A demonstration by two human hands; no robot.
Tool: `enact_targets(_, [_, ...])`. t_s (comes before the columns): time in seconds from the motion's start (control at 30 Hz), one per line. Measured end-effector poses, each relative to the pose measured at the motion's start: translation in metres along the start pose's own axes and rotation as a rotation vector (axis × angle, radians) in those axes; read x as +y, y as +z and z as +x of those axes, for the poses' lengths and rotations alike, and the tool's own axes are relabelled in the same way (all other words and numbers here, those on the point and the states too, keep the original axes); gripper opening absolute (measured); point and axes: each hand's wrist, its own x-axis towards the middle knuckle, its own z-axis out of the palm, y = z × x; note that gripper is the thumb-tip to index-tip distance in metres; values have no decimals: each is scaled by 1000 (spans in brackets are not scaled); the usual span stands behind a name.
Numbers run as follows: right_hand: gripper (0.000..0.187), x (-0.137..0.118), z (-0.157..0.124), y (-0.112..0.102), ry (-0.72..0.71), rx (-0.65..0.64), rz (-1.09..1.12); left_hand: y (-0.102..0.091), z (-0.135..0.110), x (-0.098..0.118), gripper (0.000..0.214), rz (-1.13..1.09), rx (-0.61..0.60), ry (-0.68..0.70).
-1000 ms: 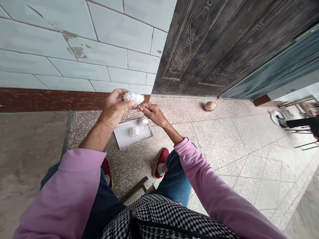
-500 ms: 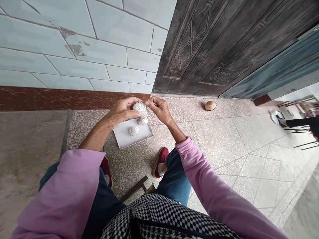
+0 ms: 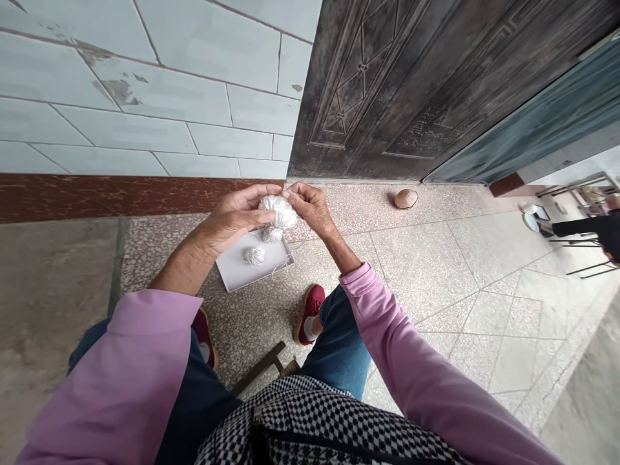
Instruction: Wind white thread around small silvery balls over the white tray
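Note:
A fluffy bundle of white yarn (image 3: 279,213) is held up between both hands in the head view. My left hand (image 3: 232,216) curls round its left side, thumb in front and fingers behind. At the bundle's upper right edge, my right hand (image 3: 310,206) pinches with thumb and forefinger; the exact strand between them is too small to make out. Underneath is a shallow white box lid (image 3: 233,274). One small white yarn ball (image 3: 254,256) lies in it, and another yarn ball (image 3: 272,235) shows just below the held bundle. Loose strands trail over the lid's right side.
A pinkish, dome-shaped object (image 3: 405,199) lies on the speckled floor by the dark door (image 3: 368,129). A tiled wall (image 3: 213,139) rises ahead. Between my red shoes is part of a wooden stool (image 3: 261,368). At far right a person's dark sleeve (image 3: 581,226) reaches past thin metal legs.
The yarn bundle has turned and looks broader and more spread between my hands. My right hand has shifted slightly, still pinching at its edge. The whole view has moved a little.

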Motion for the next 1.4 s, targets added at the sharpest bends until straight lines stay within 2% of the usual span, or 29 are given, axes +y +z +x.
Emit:
enact_targets(0.1, [55, 1, -3, 8, 38, -60, 13, -3, 3, 5, 60, -106, 77, 89])
enact_targets(0.23, [48, 1, -10, 22, 94, -185, 19, -18, 6, 10, 52, -143, 217, 225])
enact_targets(0.37, [53, 7, -11, 30, 123, -260, -21, -41, 4, 17, 63, -139, 363, 294])
enact_targets(0.47, [53, 17, -10, 24, 138, -327, -29, -66, 3, 24, 68, -135, 451, 330])
enact_targets(0.6, [62, 29, -7, -4, 162, -342, 11, -111, 0, 44, 70, -172, 678, 455])
enact_targets(0.73, [59, 38, -7, -52, 200, -247, -11, -150, -30, 79, 51, -91, 928, 433])
enact_targets(0.8, [51, 40, -9, -77, 281, -162, -66, -163, -54, 94, 30, -87, 1018, 395])
enact_targets(0.83, [45, 41, -11, -89, 330, -101, -113, -168, -64, 99, 22, -63, 1020, 373])
enact_targets(0.93, [30, 44, -14, -119, 401, 27, -234, -175, -80, 106, 13, -66, 1071, 331])
enact_targets(1.0, [25, 46, -13, -130, 415, 48, -295, -173, -74, 100, 18, -77, 1047, 361])
enact_targets(1.03, [25, 47, -12, -131, 411, 50, -323, -169, -66, 94, 24, -68, 1023, 424])
enact_targets(1.07, [25, 47, -10, -130, 400, 49, -348, -163, -56, 87, 35, -75, 959, 433])
enact_targets(1.1, [26, 47, -7, -125, 380, 49, -365, -155, -46, 78, 49, -129, 959, 428])
enact_targets(1.13, [28, 47, -3, -117, 342, 46, -371, -144, -35, 68, 58, -159, 889, 402])
enact_targets(1.2, [28, 45, 4, -93, 235, 30, -352, -118, -18, 47, 67, -152, 668, 356])
enact_targets(1.27, [28, 41, 10, -61, 51, -51, -260, -87, -8, 29, 65, -149, 506, 312])
enact_targets(1.33, [24, 36, 13, -27, -43, -142, -160, -58, -4, 16, 59, -145, 401, 246])
enact_targets(1.4, [26, 32, 13, 5, -90, -203, -92, -37, -1, 7, 59, -115, 353, 210])
